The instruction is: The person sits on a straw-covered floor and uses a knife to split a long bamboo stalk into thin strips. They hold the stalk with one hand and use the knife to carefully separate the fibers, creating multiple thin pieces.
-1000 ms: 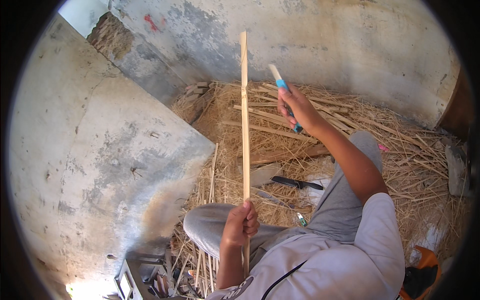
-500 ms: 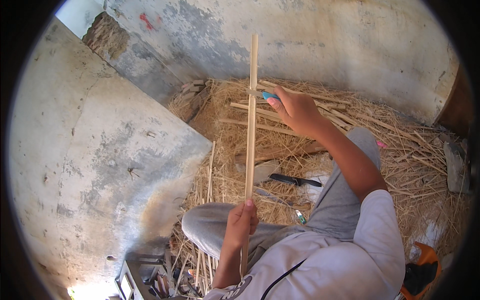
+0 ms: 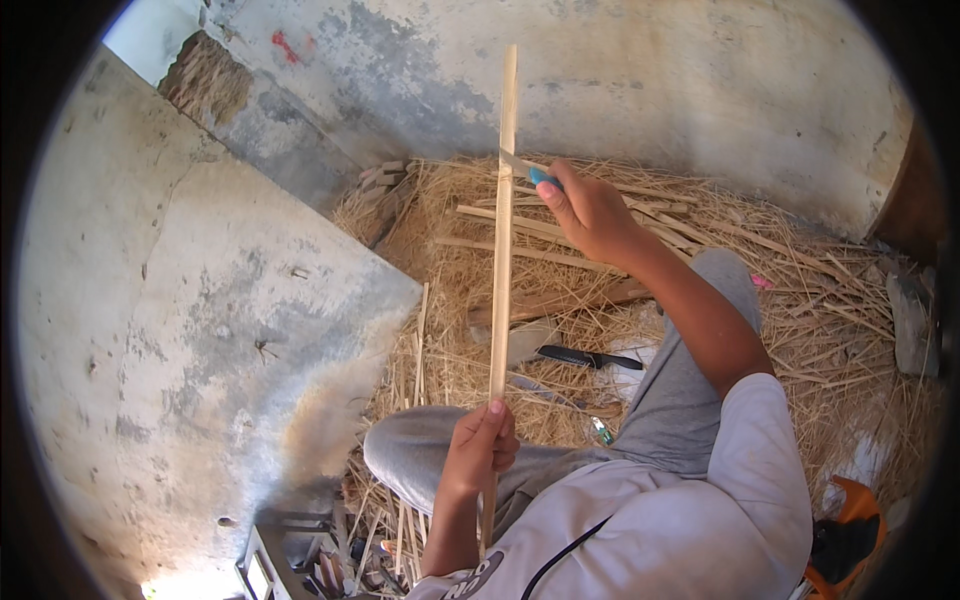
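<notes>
- While it stands upright before me, the bamboo strip [image 3: 501,250] runs lengthwise away; my left hand [image 3: 480,445] grips its lower part
- my right hand [image 3: 590,210], closed on a blue-handled knife [image 3: 530,172], meets it higher up

Held items: 1 long wooden strip [image 3: 502,240], 1 blue-handled knife [image 3: 533,174]; hands at work: 2, the left hand [image 3: 482,445] and the right hand [image 3: 590,212]. On the straw floor [image 3: 830,320]: 1 black-handled knife [image 3: 590,357], at least 4 loose wooden slats [image 3: 520,250], 1 small green object [image 3: 603,432].
</notes>
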Available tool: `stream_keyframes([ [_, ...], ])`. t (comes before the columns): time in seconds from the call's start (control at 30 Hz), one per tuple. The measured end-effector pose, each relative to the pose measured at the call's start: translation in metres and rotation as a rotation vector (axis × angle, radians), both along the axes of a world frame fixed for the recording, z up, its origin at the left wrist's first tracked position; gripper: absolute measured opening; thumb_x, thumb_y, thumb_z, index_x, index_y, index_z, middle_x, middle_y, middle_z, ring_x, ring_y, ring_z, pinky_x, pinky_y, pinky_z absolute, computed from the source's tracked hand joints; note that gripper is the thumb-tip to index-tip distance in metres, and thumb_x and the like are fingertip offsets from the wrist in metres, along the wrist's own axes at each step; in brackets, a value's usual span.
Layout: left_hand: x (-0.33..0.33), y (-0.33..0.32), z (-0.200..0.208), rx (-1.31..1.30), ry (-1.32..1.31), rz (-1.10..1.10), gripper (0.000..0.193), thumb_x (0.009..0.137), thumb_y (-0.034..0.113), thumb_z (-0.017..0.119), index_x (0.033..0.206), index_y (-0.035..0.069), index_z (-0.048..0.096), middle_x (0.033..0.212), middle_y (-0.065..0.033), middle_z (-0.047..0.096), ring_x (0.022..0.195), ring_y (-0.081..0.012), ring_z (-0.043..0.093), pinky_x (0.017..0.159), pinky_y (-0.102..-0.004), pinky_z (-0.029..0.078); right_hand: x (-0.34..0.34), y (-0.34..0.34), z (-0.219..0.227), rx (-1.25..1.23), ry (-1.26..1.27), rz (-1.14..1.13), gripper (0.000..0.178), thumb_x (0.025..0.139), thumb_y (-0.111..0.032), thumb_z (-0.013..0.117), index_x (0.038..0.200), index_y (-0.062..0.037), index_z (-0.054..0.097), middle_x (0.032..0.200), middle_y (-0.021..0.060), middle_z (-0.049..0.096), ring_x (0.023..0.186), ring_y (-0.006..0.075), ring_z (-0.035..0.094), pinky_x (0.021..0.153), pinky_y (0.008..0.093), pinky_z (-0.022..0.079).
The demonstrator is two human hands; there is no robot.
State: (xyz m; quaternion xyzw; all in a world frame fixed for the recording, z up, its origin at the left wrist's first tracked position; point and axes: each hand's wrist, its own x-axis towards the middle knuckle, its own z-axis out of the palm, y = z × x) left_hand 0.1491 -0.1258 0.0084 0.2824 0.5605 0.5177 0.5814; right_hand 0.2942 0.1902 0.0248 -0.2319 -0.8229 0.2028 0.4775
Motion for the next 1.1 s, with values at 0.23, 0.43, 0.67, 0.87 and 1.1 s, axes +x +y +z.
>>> stream_keyframes([
  [0.23, -0.007, 0.006, 0.013, -0.057, -0.037, -0.050, 0.043, 0.106, 0.046, 0.048, 0.078, 0.013, 0.043, 0.058, 0.0053, 0.030, 0.045, -0.0051, 0.025, 0.041, -0.0245, 0.018, 0.007, 0.006, 0.003, -0.025, -0.047, -0.002, 0.051, 0.110, -0.049, 0.028, 0.097, -0.0053, 0.050, 0.054, 0.0062, 0.046, 0.046, 0.0244, 0.048, 0.049, 0.0405, 0.041],
  [0.43, -0.011, 0.010, 0.018, -0.082, -0.102, -0.107, 0.044, 0.108, 0.046, 0.045, 0.078, 0.014, 0.041, 0.059, 0.0057, 0.027, 0.046, -0.0061, 0.022, 0.042, -0.0249, 0.019, 0.012, 0.012, 0.007, 0.126, -0.089, -0.140, 0.045, 0.109, -0.044, 0.039, 0.091, -0.0062, 0.054, 0.049, 0.0042, 0.047, 0.040, 0.0225, 0.048, 0.042, 0.0392, 0.040],
  [0.67, -0.011, 0.000, 0.019, -0.093, -0.176, -0.102, 0.045, 0.107, 0.046, 0.047, 0.077, 0.014, 0.040, 0.058, 0.0044, 0.028, 0.044, -0.0065, 0.022, 0.039, -0.0247, 0.017, 0.007, 0.015, 0.006, 0.225, -0.159, -0.226, 0.041, 0.108, -0.041, 0.045, 0.089, -0.0066, 0.055, 0.047, 0.0051, 0.048, 0.038, 0.0233, 0.048, 0.040, 0.0385, 0.038],
  [0.87, -0.008, -0.012, 0.019, -0.118, -0.236, -0.083, 0.045, 0.107, 0.046, 0.047, 0.076, 0.013, 0.039, 0.056, 0.0039, 0.027, 0.043, -0.0066, 0.022, 0.038, -0.0250, 0.016, 0.002, 0.031, 0.001, 0.157, -0.163, -0.304, 0.042, 0.107, -0.042, 0.045, 0.088, -0.0061, 0.056, 0.046, 0.0045, 0.049, 0.037, 0.0235, 0.049, 0.039, 0.0378, 0.041],
  [1.1, 0.000, -0.043, 0.009, -0.185, -0.295, -0.133, 0.045, 0.107, 0.044, 0.047, 0.076, 0.012, 0.039, 0.055, 0.0041, 0.026, 0.043, -0.0064, 0.022, 0.037, -0.0255, 0.016, 0.022, 0.072, 0.005, 0.230, -0.134, -0.609, 0.042, 0.108, -0.041, 0.043, 0.087, -0.0069, 0.055, 0.047, 0.0053, 0.055, 0.038, 0.0234, 0.056, 0.037, 0.0365, 0.044],
])
